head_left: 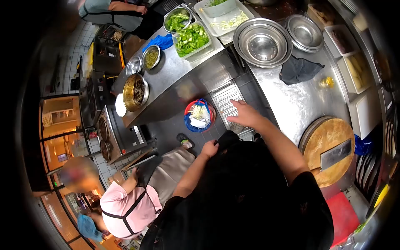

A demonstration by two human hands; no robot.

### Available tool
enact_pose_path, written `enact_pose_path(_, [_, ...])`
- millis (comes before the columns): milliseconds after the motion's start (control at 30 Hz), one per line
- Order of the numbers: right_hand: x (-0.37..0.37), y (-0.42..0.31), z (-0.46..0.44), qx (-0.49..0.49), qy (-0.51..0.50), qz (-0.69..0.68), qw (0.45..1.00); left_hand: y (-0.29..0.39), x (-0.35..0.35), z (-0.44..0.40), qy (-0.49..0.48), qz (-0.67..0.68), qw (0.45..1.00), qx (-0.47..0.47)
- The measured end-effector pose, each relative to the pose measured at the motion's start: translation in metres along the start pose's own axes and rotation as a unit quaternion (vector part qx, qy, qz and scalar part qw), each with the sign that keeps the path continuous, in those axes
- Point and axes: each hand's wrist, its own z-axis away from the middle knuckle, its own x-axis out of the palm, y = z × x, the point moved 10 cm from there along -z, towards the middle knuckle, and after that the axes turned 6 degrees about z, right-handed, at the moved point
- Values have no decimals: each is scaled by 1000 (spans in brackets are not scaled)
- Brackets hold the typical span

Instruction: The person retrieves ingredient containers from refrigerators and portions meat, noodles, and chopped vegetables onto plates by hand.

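Note:
My left hand [210, 148] is closed at the edge of some black cloth [228, 139] in front of my body, and its fingers seem to grip it. Held out over the floor, my right hand [242, 114] has its fingers apart and nothing in them. Beneath that hand lies a perforated metal drain grate [225, 102]. Left of it, on the dark tiles, stands a red bucket [213, 113] with a blue bag liner [195, 125]. Pale vegetable scraps [199, 111] and white pieces lie inside the bucket.
A cleaver [336, 154] rests on a round wooden chopping board [325, 171] at right. Metal bowls [263, 43] and a dark cloth [298, 70] sit on the right counter. The far counter holds a tub of green vegetables [191, 40]. A co-worker in pink [129, 208] stands at left.

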Motion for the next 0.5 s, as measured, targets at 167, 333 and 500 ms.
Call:
enact_pose_path(167, [17, -10, 25, -28, -36, 24, 999, -7, -9, -44, -42, -36, 994, 89])
enact_pose_path(333, [64, 76, 163, 208, -73, -93, 971, -35, -7, -98, -155, -157, 964, 150])
enact_pose_path(500, [173, 74, 335, 451, 17, -247, 858, -81, -14, -166, -247, -321, 875, 264])
